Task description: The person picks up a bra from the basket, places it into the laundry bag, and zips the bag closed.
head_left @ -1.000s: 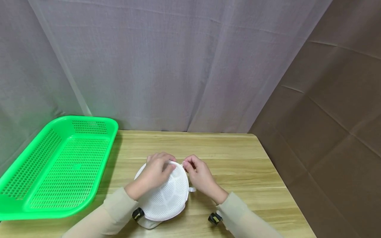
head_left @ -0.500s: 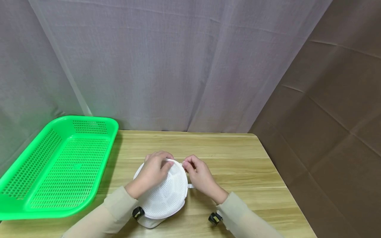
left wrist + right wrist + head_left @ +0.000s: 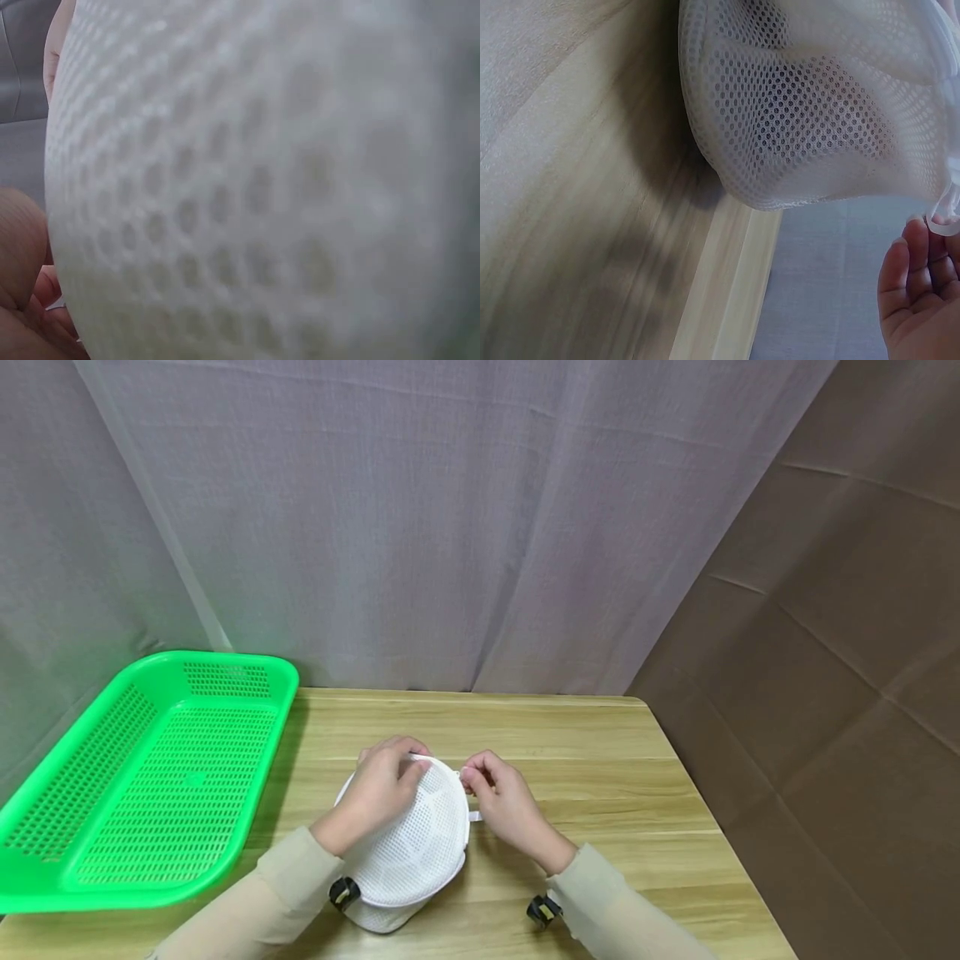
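A round white mesh laundry bag (image 3: pixel 412 852) stands on the table near its front, its flat lid tilted towards me. Over the bag's far left rim lies my left hand (image 3: pixel 378 789), thumb on the lid and fingers behind the edge, gripping it. With thumb and forefinger, my right hand (image 3: pixel 506 802) pinches a small white zipper pull (image 3: pixel 462 773) on the rim's right side. A short white fabric tab (image 3: pixel 476 816) sticks out from the rim just below. In the left wrist view, blurred mesh (image 3: pixel 225 180) hides most of the left hand.
A green plastic basket (image 3: pixel 258 785) with slotted walls stands on the left of the wooden table (image 3: pixel 600 760). Grey cloth (image 3: pixel 420 527) hangs behind the table, and a brown sheet (image 3: pixel 840 677) borders the right side.
The bag has turned a little anticlockwise, its white tab moving up towards the right hand. My left hand has shifted slightly left and away with the rim; the right hand stays nearly in place.
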Demonstrator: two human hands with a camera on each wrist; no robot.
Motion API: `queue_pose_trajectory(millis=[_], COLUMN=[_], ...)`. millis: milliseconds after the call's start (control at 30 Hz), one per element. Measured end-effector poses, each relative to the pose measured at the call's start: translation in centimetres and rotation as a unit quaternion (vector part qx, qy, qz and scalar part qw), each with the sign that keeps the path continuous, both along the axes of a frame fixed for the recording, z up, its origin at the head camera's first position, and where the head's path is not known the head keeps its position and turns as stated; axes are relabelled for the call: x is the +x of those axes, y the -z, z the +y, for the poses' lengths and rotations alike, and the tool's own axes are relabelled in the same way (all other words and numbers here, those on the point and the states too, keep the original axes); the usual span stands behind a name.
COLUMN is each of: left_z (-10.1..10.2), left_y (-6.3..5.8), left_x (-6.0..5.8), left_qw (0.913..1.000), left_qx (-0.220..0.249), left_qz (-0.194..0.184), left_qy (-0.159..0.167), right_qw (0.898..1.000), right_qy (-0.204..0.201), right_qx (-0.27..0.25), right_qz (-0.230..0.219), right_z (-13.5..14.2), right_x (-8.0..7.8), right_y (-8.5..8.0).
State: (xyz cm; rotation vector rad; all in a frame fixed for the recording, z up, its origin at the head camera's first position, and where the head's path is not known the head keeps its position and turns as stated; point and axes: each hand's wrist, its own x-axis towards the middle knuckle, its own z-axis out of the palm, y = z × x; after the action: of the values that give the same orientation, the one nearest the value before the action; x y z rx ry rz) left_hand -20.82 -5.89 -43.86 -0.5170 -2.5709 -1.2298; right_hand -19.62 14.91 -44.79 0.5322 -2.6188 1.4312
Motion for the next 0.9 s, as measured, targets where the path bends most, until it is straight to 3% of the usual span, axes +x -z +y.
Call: queue_pose_trajectory(millis=[267,567,900], left_z=[-0.3,-0.6,-1.1], left_y=[0.1,-0.1,0.1], left_x=[-0.2,-0.3,-0.3], left_qw=[1.0,0.9993,0.9989], left_qx=[0.005,0.02,0.03], left_qz=[0.003,-0.029,-0.032], left_qy=[-0.003,-0.013,-0.014], right_qw=[1.0,1.0,1.0], right_qy=[0.004,0.002,0.004], right_qx=[0.004,0.002,0.005], right_qz=[0.01,0.014,0.013], right_z=[0.0,0.2,0.3], right_x=[0.0,0.0,0.2], right_y=[0.0,0.2,0.3])
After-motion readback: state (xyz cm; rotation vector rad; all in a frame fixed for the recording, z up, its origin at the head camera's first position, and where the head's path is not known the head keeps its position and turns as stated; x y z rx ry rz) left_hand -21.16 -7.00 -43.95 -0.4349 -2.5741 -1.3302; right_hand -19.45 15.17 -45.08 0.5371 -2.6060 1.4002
